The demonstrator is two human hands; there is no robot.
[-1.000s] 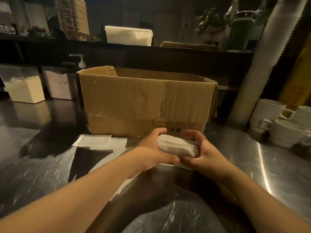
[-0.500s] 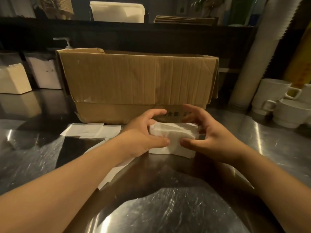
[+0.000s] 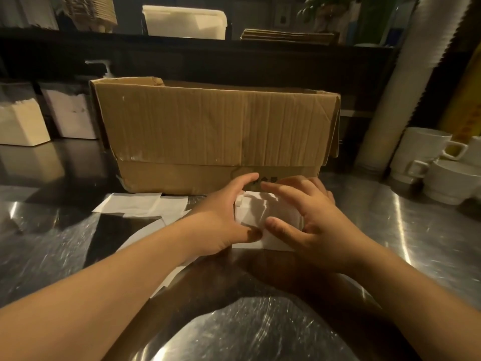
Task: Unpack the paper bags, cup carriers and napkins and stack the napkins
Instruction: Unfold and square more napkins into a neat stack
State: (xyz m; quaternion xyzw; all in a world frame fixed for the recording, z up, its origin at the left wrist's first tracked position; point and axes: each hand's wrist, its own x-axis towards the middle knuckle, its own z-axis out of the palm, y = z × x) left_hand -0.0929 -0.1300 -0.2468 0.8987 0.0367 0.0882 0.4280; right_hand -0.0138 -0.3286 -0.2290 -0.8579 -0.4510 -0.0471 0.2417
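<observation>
Both hands cup a white napkin stack [image 3: 263, 217] on the steel counter [image 3: 429, 230], the left hand [image 3: 223, 220] curled round its left edge, the right hand [image 3: 309, 217] splayed over its top, just before the cardboard box [image 3: 213, 134], loose napkins [image 3: 135, 205] lying leftward.

White napkin stack [image 3: 263, 217] — folded, slightly uneven at its left edge — lies flat between left hand [image 3: 223, 217] and right hand [image 3: 309, 220]; loose napkins [image 3: 135, 205] lie left of the left hand.
</observation>
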